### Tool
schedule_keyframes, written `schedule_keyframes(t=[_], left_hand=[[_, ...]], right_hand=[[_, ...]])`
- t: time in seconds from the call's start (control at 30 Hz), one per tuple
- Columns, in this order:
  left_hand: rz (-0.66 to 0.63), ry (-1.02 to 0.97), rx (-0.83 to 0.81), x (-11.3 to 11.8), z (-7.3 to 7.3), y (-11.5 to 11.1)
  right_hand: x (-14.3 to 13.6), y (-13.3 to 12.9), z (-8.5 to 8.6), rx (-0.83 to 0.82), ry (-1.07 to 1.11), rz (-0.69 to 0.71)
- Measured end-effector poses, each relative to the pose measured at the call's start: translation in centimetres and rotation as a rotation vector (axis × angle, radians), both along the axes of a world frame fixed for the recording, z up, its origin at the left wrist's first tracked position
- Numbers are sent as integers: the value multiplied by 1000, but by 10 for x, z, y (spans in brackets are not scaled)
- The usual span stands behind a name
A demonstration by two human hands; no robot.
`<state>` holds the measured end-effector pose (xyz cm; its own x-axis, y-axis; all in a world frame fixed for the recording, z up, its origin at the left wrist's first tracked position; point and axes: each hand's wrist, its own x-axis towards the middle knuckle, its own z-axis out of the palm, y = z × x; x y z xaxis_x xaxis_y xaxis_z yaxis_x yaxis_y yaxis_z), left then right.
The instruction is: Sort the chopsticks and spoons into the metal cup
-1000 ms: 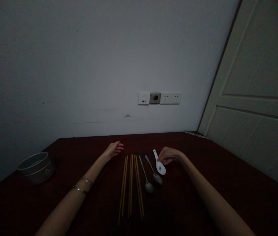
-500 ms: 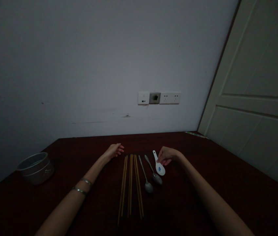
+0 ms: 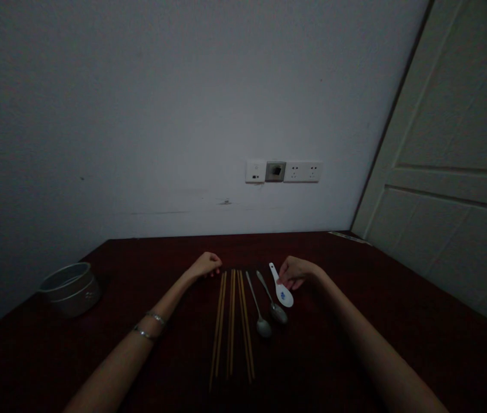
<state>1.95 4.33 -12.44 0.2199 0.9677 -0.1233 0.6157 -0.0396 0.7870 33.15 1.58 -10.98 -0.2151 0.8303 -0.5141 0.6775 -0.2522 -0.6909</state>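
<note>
Several wooden chopsticks (image 3: 232, 321) lie in pairs on the dark red table (image 3: 174, 367). To their right are a metal spoon (image 3: 264, 327), a second metal spoon (image 3: 278, 313) and a white ceramic spoon (image 3: 284, 295) with a blue mark. My right hand (image 3: 293, 272) is closed at the right side of the white spoon, fingertips touching its handle; whether they grip it is hard to see. My left hand (image 3: 207, 264) has its fingers curled together near the top ends of the leftmost chopsticks, with nothing visible in it.
A round grey container (image 3: 71, 289) stands at the table's left side. Behind the table is a pale wall with sockets (image 3: 302, 171). A panelled door (image 3: 445, 189) rises on the right, and a thin strip (image 3: 350, 237) lies at the back right corner.
The whole view has shifted slightly, so things appear a little further right. My left hand's fingers have curled in more. My right hand stays at the white spoon.
</note>
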Motion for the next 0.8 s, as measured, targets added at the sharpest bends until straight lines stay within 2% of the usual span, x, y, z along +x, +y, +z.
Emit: schedule_keyframes(t=[0.1,0.2,0.27,0.33,0.43,0.5,0.57,0.63,0.8], left_hand=[[5,20,31,3,4,0],[2,-75,42,3,23,-4],[-6,-204,59,2,47,-12],[10,-318,136,0,77,-26],[82,-381,352,-8,119,-51],[146,-343,517,-18,136,-65],[221,-244,686,-34,143,-75],[307,-101,831,-56,144,-83],[473,309,1032,-124,141,-101]], right_hand=[[4,0,4,-24,-5,13],[11,5,7,61,-2,-37],[17,11,7,226,6,-142],[24,17,5,449,-13,-259],[36,25,-6,756,-151,-365],[43,27,-18,852,-251,-378],[49,28,-34,884,-324,-351],[54,28,-49,914,-393,-315],[60,31,-76,980,-528,-225]])
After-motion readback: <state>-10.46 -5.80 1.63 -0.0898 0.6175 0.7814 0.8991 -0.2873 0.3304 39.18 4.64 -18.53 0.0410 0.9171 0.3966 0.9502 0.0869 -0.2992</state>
